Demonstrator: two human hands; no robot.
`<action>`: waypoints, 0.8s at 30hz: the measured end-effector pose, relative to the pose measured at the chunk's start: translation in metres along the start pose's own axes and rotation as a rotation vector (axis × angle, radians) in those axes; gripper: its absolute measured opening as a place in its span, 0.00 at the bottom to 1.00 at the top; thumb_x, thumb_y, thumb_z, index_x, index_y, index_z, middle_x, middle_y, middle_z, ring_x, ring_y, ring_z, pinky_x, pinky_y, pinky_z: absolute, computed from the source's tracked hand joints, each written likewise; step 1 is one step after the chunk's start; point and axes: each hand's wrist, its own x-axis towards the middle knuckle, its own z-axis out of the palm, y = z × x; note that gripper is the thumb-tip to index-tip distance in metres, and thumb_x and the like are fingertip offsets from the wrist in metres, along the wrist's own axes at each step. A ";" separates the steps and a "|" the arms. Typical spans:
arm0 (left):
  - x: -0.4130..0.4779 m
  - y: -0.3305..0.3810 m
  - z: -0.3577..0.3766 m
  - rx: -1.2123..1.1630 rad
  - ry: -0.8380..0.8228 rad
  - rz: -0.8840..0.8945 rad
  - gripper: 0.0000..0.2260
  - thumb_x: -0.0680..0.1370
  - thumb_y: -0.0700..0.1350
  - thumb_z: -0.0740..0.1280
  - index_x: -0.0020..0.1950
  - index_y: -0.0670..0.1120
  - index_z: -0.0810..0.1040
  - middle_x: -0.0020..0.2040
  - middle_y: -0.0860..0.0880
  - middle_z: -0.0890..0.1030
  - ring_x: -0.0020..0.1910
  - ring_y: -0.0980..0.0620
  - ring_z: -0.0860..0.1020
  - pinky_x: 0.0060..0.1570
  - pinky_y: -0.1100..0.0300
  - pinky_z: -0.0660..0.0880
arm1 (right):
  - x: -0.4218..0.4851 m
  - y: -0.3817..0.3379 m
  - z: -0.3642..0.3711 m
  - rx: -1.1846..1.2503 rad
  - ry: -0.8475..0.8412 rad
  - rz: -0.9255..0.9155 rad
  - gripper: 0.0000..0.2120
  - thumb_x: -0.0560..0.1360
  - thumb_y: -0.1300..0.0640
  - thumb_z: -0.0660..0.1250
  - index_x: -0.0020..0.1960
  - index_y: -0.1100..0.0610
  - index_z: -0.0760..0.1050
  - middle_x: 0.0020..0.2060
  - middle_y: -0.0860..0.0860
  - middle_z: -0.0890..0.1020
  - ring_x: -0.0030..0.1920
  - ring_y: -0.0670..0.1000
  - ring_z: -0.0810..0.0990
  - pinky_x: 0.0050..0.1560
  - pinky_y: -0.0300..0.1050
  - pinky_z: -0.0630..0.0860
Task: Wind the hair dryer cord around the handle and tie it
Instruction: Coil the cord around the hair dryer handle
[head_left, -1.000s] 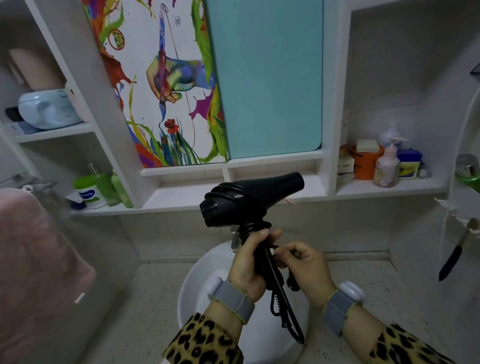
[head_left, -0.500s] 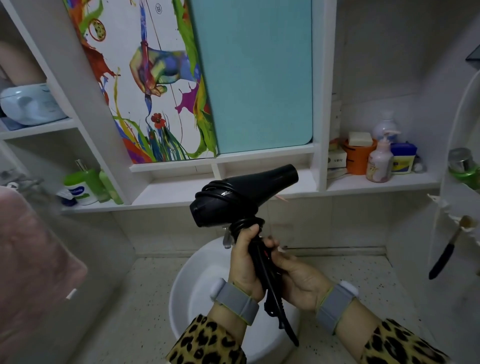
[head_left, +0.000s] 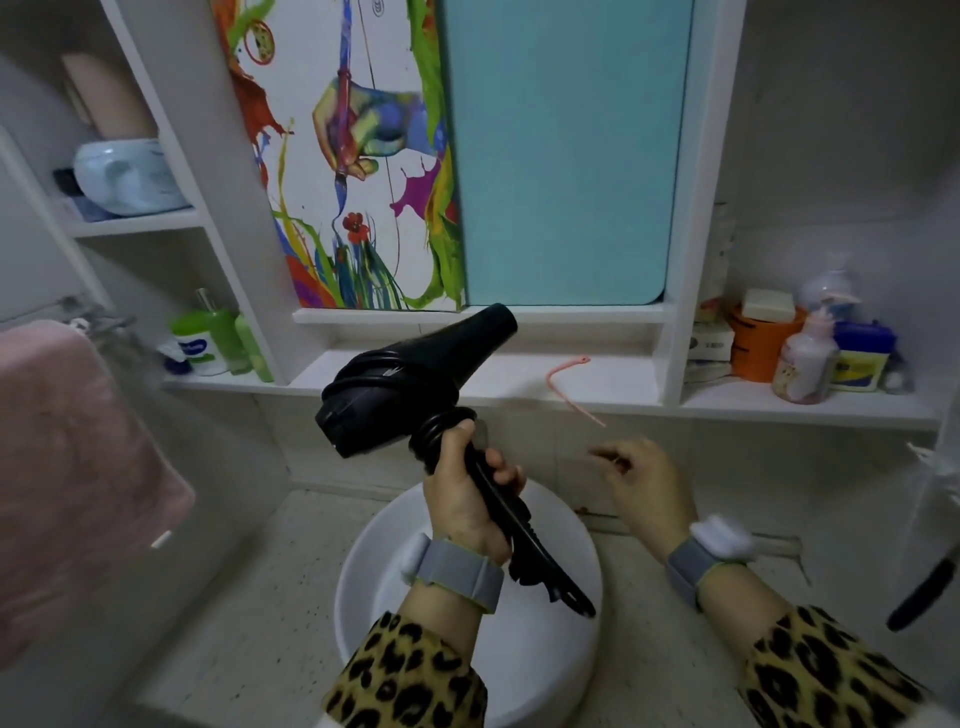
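Cord wound, tie not yet made.

The hair dryer (head_left: 410, 382) is held up over the white basin (head_left: 519, 670), its cord (head_left: 441, 423) seen coiled about the body and the top of the handle, which is gripped by the left hand (head_left: 467, 499). The right hand (head_left: 641, 483) is raised beside it, fingers loosely curled, holding nothing clearly. A pink tie (head_left: 566, 382) lies on the shelf (head_left: 519, 379); tying is judged outstanding.

Home bathroom, probably, toiletry bottles (head_left: 804, 359) on shelves (head_left: 800, 402), pink towel (head_left: 78, 467)
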 end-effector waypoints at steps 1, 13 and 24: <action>0.003 0.004 -0.001 -0.015 0.009 -0.007 0.08 0.72 0.48 0.71 0.39 0.47 0.74 0.26 0.49 0.72 0.21 0.53 0.67 0.30 0.59 0.73 | 0.010 0.004 -0.002 -0.121 0.033 -0.103 0.08 0.72 0.62 0.70 0.48 0.53 0.83 0.43 0.51 0.82 0.42 0.53 0.81 0.40 0.44 0.77; 0.037 0.037 -0.010 -0.174 -0.055 -0.144 0.09 0.72 0.47 0.71 0.39 0.49 0.71 0.28 0.54 0.70 0.21 0.58 0.67 0.29 0.63 0.74 | 0.108 0.009 0.004 -0.810 -0.385 -0.724 0.27 0.74 0.68 0.63 0.70 0.50 0.69 0.62 0.56 0.75 0.59 0.60 0.74 0.50 0.51 0.75; 0.035 0.026 -0.029 -0.201 -0.184 -0.249 0.04 0.72 0.47 0.67 0.41 0.49 0.73 0.24 0.54 0.70 0.19 0.58 0.68 0.27 0.64 0.75 | 0.086 -0.015 0.010 0.077 0.195 -0.348 0.03 0.74 0.57 0.70 0.47 0.51 0.81 0.58 0.47 0.77 0.57 0.45 0.75 0.57 0.31 0.70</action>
